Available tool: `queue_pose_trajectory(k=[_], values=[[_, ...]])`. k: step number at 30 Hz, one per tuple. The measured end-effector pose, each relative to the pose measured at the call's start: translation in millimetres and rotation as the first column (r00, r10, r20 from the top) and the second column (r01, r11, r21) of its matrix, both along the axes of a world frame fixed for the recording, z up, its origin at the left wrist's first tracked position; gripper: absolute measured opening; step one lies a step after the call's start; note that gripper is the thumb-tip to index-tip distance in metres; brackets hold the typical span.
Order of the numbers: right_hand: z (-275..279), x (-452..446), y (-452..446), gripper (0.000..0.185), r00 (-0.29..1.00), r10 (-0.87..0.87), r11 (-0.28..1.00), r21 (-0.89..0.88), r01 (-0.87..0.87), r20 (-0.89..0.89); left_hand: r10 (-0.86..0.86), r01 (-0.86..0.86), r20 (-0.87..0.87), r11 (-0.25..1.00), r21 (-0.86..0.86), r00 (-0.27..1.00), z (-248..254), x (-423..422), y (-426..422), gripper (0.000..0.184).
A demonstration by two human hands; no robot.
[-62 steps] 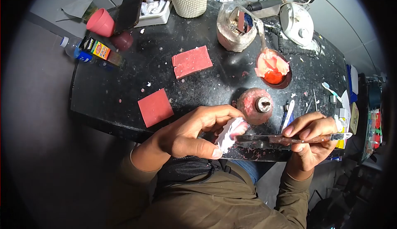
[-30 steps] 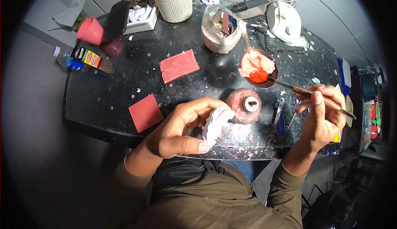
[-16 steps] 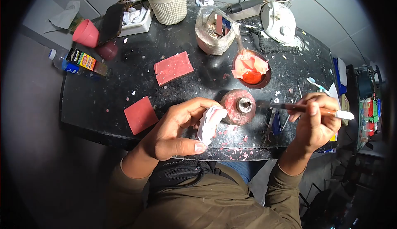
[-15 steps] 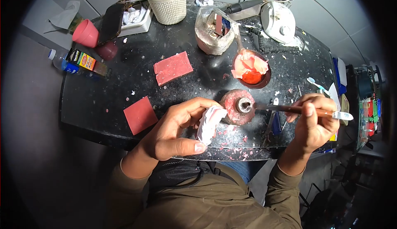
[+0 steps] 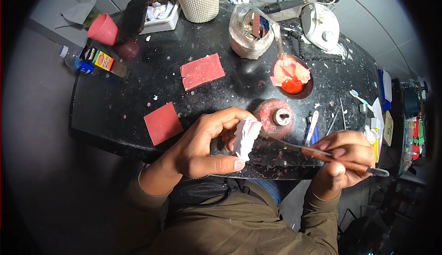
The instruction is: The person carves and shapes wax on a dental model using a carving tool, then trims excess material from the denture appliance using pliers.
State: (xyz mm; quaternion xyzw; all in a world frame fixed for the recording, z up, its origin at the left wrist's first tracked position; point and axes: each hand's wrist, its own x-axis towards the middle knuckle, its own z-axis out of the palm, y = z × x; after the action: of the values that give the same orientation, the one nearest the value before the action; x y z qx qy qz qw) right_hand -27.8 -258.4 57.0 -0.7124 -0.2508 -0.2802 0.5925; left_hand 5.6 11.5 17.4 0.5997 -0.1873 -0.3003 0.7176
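Between the fingers and thumb of my left hand is a white plaster dental cast with a little pink on its upper edge. My right hand grips a wax knife by its brown handle. The knife's metal blade points left, its tip at or very near the cast's right side; contact is hard to make out. Just beyond the blade stands a round spirit burner crusted with pink wax, its metal wick holder on top. No flame shows clearly.
Behind the burner a metal ladle holds melted red wax and pink wax sheet. Two pink wax sheets lie left. A blue-and-white knife, a toothbrush, a plaster-crusted tub and a woven basket stand or lie around.
The wax knife has moved from beside the burner's wick down and left to the cast. My right hand has lowered and turned. The whole view has shifted slightly.
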Motion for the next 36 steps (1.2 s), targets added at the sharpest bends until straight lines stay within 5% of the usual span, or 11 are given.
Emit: queue_pose_trajectory(k=[9, 36], values=[[2.7, 4.6, 11.0, 0.036, 0.995, 0.099, 0.981, -0.168, -0.093, 0.028, -0.013, 0.013, 0.005, 1.000, 0.008, 1.000, -0.2, 0.3, 0.3, 0.085], [2.7, 7.1, 10.0, 0.037, 0.995, 0.090, 0.973, -0.214, -0.080, 0.035, -0.021, 0.021, 0.026, 1.000, 0.010, 0.999, -3.1, 0.3, 1.0, 0.086]])
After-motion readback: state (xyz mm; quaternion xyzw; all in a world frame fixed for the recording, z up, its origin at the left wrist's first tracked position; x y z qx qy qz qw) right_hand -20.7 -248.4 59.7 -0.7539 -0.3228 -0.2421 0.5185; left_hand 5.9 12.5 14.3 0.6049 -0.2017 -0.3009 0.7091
